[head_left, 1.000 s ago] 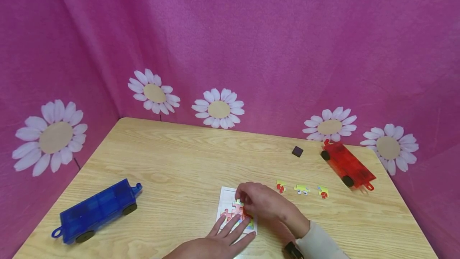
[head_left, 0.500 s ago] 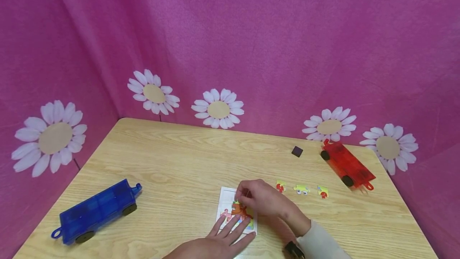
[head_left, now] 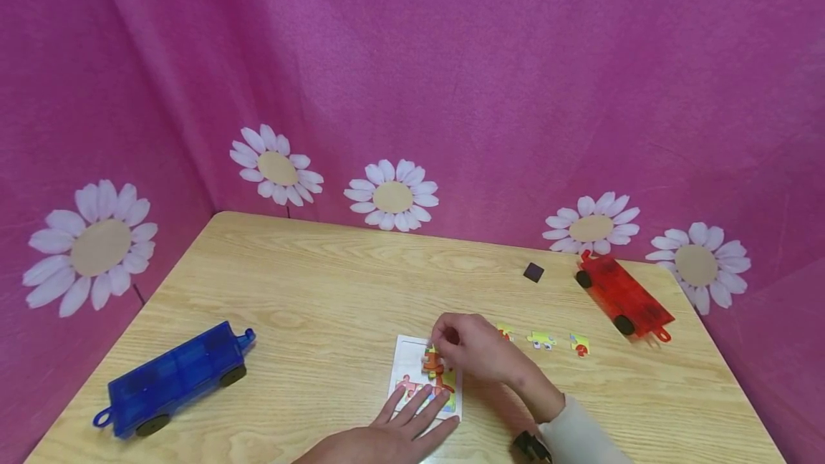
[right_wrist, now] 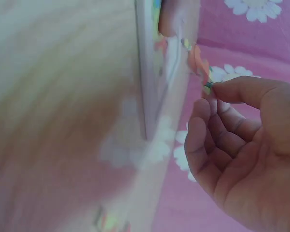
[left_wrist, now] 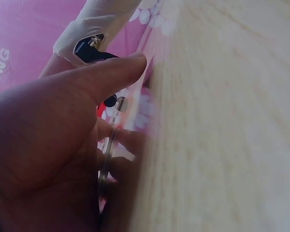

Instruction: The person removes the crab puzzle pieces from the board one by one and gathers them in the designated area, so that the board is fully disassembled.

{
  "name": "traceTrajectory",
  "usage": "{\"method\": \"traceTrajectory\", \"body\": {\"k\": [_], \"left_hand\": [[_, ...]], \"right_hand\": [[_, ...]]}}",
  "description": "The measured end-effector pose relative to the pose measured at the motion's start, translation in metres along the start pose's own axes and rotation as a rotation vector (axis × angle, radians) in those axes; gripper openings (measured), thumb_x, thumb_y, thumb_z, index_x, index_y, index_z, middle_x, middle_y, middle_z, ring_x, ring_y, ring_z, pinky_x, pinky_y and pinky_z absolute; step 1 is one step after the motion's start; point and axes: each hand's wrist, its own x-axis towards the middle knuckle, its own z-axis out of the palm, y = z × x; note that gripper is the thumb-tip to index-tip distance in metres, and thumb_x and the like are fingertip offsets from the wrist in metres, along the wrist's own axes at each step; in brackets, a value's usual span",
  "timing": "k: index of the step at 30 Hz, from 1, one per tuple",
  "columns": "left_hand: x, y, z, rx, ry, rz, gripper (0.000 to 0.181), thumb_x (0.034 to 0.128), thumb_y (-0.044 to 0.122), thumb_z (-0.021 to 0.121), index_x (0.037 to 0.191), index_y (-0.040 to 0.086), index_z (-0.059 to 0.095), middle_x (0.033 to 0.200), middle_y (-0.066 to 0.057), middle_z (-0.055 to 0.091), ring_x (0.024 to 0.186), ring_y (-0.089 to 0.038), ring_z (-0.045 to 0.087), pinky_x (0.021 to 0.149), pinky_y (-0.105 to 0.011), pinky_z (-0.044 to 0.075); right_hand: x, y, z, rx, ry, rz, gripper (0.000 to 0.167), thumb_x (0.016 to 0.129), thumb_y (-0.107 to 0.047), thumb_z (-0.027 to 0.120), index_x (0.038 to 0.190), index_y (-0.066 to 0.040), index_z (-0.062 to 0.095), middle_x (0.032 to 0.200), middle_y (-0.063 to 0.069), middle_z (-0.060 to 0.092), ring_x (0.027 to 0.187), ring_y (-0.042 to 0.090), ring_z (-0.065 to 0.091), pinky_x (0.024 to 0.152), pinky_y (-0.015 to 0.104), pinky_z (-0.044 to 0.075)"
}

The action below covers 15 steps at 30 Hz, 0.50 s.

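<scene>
A white-framed puzzle board (head_left: pixel 406 355) lies near the front of the table, with a faded pink piece outline and a few coloured pieces showing. My left hand (head_left: pixel 394 427) lies spread over its lower part, fingers straight; the left wrist view shows the thumb (left_wrist: pixel 118 72) sticking out above the tabletop. Between thumb and fingertips my right hand (head_left: pixel 480 349) pinches an orange puzzle piece (head_left: pixel 432 359). In the right wrist view this piece (right_wrist: pixel 199 60) is held clear of the board's surface. The left fingers cover part of the puzzle.
Right of the board lie loose puzzle pieces (head_left: pixel 541 339), [one partly behind the right hand]. A red toy car base (head_left: pixel 625 296) and a small dark square (head_left: pixel 533 272) are at the back right. A blue toy car base (head_left: pixel 177 378) stands at left. A pink daisy curtain (head_left: pixel 490 92) borders the table.
The right hand has drawn slightly up and to the right, and the orange piece it pinches has shifted and turned with it. The left hand has stayed in place.
</scene>
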Motion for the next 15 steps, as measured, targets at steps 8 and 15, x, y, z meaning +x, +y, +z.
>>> {"method": "traceTrajectory", "body": {"k": [8, 15], "left_hand": [[0.000, 0.000, 0.004, 0.079, 0.045, 0.011, 0.076, 0.1053, 0.066, 0.029, 0.166, 0.020, 0.022, 0.171, -0.009, 0.013, 0.155, -0.029, 0.017, 0.118, -0.053, 0.021], [-0.001, 0.001, -0.001, -0.003, 0.015, -0.002, 0.079, 0.1037, 0.067, 0.034, 0.166, 0.019, 0.021, 0.172, -0.010, 0.010, 0.155, -0.028, 0.014, 0.119, -0.056, 0.019]], "right_hand": [[-0.021, 0.009, -0.021, -0.035, 0.041, 0.004, 0.011, 0.101, -0.007, 0.062, 0.093, -0.012, 0.066, 0.080, -0.007, 0.063, 0.074, 0.010, 0.059, 0.063, 0.028, 0.051], [-0.048, 0.025, -0.048, -0.037, 0.035, 0.073, 0.008, 0.101, -0.007, 0.065, 0.096, -0.012, 0.064, 0.083, -0.001, 0.063, 0.075, 0.015, 0.059, 0.060, 0.028, 0.050]]}}
